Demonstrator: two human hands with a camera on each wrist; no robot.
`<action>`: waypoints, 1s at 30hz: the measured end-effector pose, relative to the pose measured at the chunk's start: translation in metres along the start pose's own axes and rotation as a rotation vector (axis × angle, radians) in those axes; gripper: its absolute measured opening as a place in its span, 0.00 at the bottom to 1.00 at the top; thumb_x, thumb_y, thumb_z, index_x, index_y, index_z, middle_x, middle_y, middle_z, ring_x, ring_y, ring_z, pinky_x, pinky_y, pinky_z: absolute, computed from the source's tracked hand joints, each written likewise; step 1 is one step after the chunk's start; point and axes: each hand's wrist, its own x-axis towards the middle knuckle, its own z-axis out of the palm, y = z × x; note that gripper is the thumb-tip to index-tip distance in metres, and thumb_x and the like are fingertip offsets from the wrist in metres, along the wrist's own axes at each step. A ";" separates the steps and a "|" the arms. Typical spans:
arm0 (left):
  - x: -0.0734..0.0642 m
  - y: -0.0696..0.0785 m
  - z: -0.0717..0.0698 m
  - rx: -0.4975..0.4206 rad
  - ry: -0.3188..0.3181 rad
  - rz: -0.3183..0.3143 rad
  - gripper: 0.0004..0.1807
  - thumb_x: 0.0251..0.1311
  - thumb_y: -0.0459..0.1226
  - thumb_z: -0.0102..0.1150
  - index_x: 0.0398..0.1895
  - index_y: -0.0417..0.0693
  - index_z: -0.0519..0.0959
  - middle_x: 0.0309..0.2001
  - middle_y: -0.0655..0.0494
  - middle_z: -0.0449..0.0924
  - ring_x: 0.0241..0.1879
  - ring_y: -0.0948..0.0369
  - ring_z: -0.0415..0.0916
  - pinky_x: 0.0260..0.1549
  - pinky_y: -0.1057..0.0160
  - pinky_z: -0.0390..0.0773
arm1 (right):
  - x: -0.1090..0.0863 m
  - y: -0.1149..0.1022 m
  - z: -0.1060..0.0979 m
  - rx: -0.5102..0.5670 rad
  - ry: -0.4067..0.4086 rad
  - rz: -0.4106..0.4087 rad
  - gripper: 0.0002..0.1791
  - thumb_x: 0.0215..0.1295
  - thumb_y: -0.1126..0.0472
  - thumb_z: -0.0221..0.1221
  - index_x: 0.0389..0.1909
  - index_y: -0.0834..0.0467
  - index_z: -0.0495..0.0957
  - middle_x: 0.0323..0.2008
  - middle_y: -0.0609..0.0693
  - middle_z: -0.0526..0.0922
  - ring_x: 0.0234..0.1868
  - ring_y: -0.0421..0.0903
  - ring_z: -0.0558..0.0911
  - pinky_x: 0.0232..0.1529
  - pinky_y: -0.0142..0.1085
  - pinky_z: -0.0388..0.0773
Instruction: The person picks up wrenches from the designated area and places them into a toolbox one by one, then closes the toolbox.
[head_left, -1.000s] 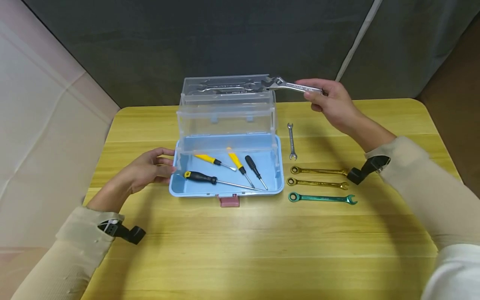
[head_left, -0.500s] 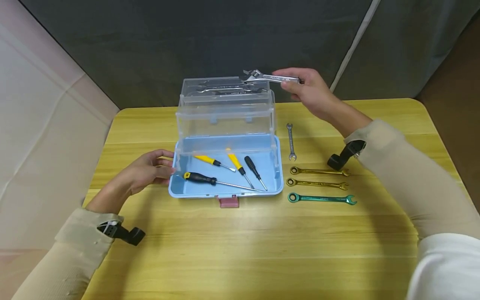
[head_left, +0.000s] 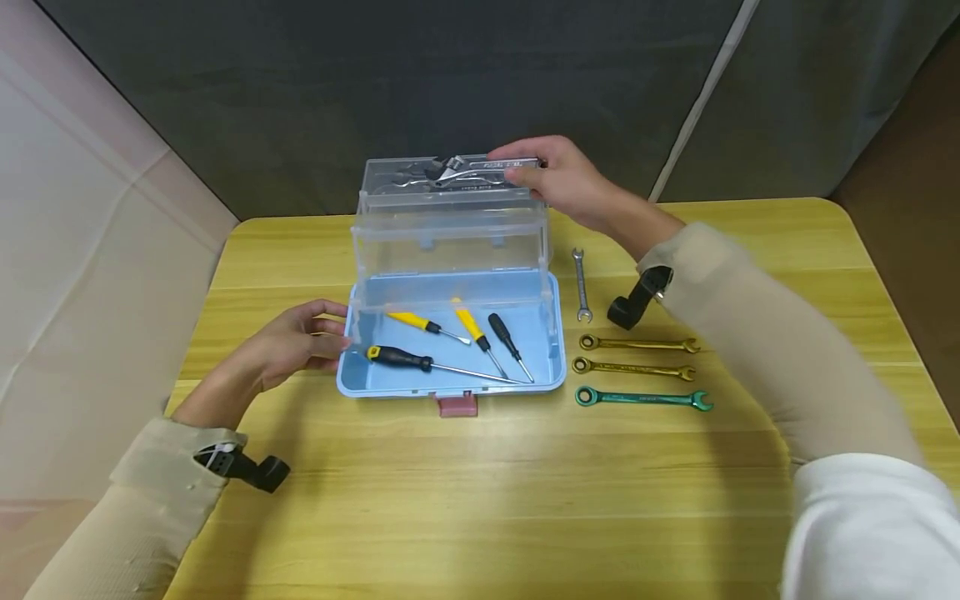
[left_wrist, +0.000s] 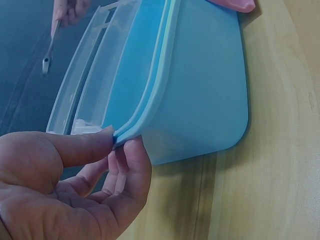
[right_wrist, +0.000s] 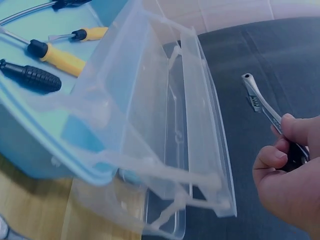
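My left hand pinches the left rim of a light blue toolbox, thumb on top and fingers beneath. The toolbox stands with its clear upper trays folded out above the blue base. In my right hand I hold a silver adjustable wrench by its handle. Its head points left, close over the top tray, where several silver wrenches lie. Two yellow screwdrivers, a small black screwdriver and a longer black-handled screwdriver lie in the base.
Right of the toolbox, a small silver wrench, two gold wrenches and a green wrench lie on the wooden table. A pink latch juts from the toolbox front. A dark curtain hangs behind.
My right hand has carried the adjustable wrench leftward, from beyond the toolbox's right side to over the top tray. My left hand has stayed at the rim.
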 end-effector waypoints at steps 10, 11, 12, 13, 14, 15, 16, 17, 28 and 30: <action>0.000 0.001 0.001 0.001 0.001 -0.010 0.31 0.71 0.27 0.55 0.73 0.34 0.56 0.53 0.42 0.69 0.40 0.61 0.79 0.40 0.63 0.85 | 0.017 -0.008 0.027 -0.118 -0.104 0.027 0.18 0.79 0.60 0.54 0.65 0.52 0.78 0.61 0.47 0.76 0.18 0.41 0.63 0.24 0.31 0.64; 0.001 0.001 0.001 0.003 0.001 -0.010 0.31 0.71 0.27 0.55 0.73 0.34 0.56 0.53 0.42 0.69 0.40 0.61 0.79 0.40 0.63 0.85 | 0.018 -0.008 0.029 -0.117 -0.115 0.031 0.19 0.79 0.61 0.53 0.66 0.53 0.78 0.64 0.46 0.74 0.18 0.40 0.63 0.25 0.31 0.65; 0.001 0.002 0.001 0.003 0.001 -0.010 0.31 0.71 0.27 0.55 0.72 0.34 0.56 0.53 0.42 0.69 0.40 0.60 0.79 0.40 0.63 0.85 | 0.019 -0.007 0.032 -0.117 -0.124 0.032 0.19 0.79 0.61 0.53 0.66 0.53 0.78 0.65 0.47 0.74 0.16 0.41 0.61 0.25 0.32 0.65; 0.001 0.002 0.001 0.004 0.001 -0.010 0.31 0.71 0.27 0.55 0.72 0.34 0.56 0.53 0.42 0.69 0.40 0.61 0.79 0.40 0.63 0.85 | 0.020 -0.006 0.034 -0.122 -0.131 0.034 0.19 0.79 0.61 0.53 0.66 0.53 0.78 0.65 0.48 0.74 0.15 0.41 0.61 0.25 0.32 0.65; 0.001 0.002 0.000 0.003 0.001 -0.009 0.31 0.71 0.27 0.55 0.72 0.34 0.56 0.53 0.43 0.70 0.39 0.61 0.79 0.39 0.63 0.85 | 0.020 -0.006 0.036 -0.130 -0.134 0.034 0.19 0.79 0.61 0.53 0.66 0.53 0.78 0.65 0.48 0.74 0.15 0.41 0.61 0.26 0.32 0.65; 0.001 0.002 0.000 0.002 0.001 -0.009 0.31 0.71 0.27 0.55 0.72 0.34 0.56 0.53 0.43 0.70 0.39 0.61 0.79 0.39 0.63 0.85 | 0.021 -0.005 0.038 -0.135 -0.135 0.034 0.19 0.79 0.62 0.53 0.66 0.53 0.78 0.65 0.49 0.74 0.15 0.41 0.60 0.27 0.32 0.66; 0.001 0.002 0.000 0.003 0.000 -0.009 0.31 0.71 0.27 0.55 0.72 0.34 0.56 0.53 0.43 0.70 0.39 0.61 0.79 0.40 0.63 0.85 | 0.021 -0.004 0.039 -0.137 -0.133 0.036 0.18 0.79 0.61 0.53 0.65 0.53 0.78 0.64 0.49 0.75 0.15 0.41 0.60 0.28 0.33 0.66; 0.001 0.002 0.000 0.002 -0.001 -0.009 0.31 0.71 0.27 0.55 0.72 0.34 0.56 0.53 0.43 0.70 0.40 0.61 0.79 0.40 0.63 0.85 | 0.022 -0.003 0.040 -0.143 -0.131 0.037 0.18 0.79 0.61 0.53 0.65 0.53 0.78 0.63 0.49 0.75 0.15 0.41 0.60 0.28 0.33 0.66; 0.000 0.001 -0.001 0.005 -0.006 -0.004 0.30 0.71 0.27 0.55 0.73 0.33 0.56 0.52 0.43 0.69 0.40 0.61 0.79 0.40 0.64 0.85 | 0.026 -0.006 0.037 -0.110 -0.110 0.049 0.23 0.74 0.62 0.59 0.68 0.58 0.72 0.64 0.53 0.75 0.51 0.47 0.75 0.47 0.34 0.75; 0.000 0.001 -0.001 0.005 -0.007 -0.005 0.30 0.71 0.27 0.55 0.72 0.34 0.56 0.52 0.43 0.69 0.40 0.61 0.79 0.40 0.63 0.85 | 0.026 -0.005 0.034 -0.052 -0.115 0.070 0.22 0.75 0.64 0.57 0.67 0.60 0.70 0.59 0.54 0.79 0.47 0.51 0.76 0.40 0.34 0.73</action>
